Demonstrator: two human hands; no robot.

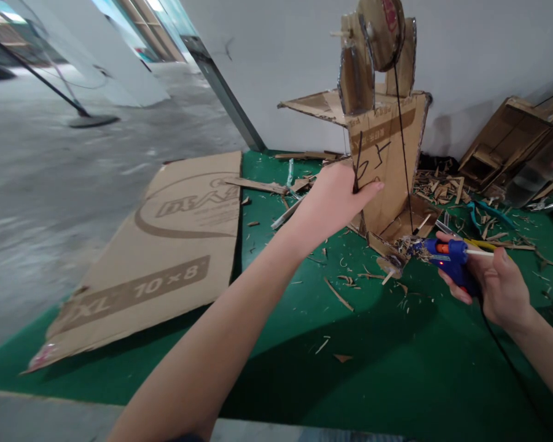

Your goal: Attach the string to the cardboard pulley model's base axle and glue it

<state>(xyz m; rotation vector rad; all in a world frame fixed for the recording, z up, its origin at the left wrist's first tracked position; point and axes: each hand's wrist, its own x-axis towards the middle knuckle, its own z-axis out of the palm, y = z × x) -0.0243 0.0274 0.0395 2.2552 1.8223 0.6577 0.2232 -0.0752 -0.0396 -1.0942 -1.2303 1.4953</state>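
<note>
A tall cardboard structure (387, 159) stands upright on the green table, topped by a round cardboard wheel (381, 34) with a black string hanging down from it. My left hand (334, 199) grips the left edge of the structure's upright panel, thumb on the front face, other fingers hidden behind. My right hand (498, 285) is closed around a blue hot glue gun (454, 264), which has a white glue stick in its back and a small red light lit. The gun's nozzle end is by the structure's base, among tangled scraps; whether it touches cannot be made out.
A large printed cardboard sheet (166, 233) lies at the left, reaching the table's edge. Cardboard shavings (442, 187), teal-handled pliers (491, 215) and another cardboard construction (511, 138) are at the right. A white wall (276, 67) stands behind. The gun's black cord (502, 350) trails toward the front.
</note>
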